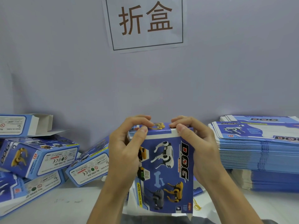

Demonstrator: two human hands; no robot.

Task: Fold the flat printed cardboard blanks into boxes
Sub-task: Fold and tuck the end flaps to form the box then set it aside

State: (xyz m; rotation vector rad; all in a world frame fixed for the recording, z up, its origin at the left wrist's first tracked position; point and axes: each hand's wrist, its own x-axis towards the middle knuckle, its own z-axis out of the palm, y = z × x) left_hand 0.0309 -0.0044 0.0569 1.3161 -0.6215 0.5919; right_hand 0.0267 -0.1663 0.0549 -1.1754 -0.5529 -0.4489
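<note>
Folded boxes (40, 159) crowd the table's (72, 204) left side; a tall stack of flat blanks (258, 152) blocks the right. Between them, both hands (127, 149) and the held box (168, 172) occupy the centre lane.

A plain pale lavender-grey wall (64, 70) fills the background, bearing a white paper sign (145, 23) with brown characters. Below it lies a white tabletop (68, 201), evenly lit.
</note>
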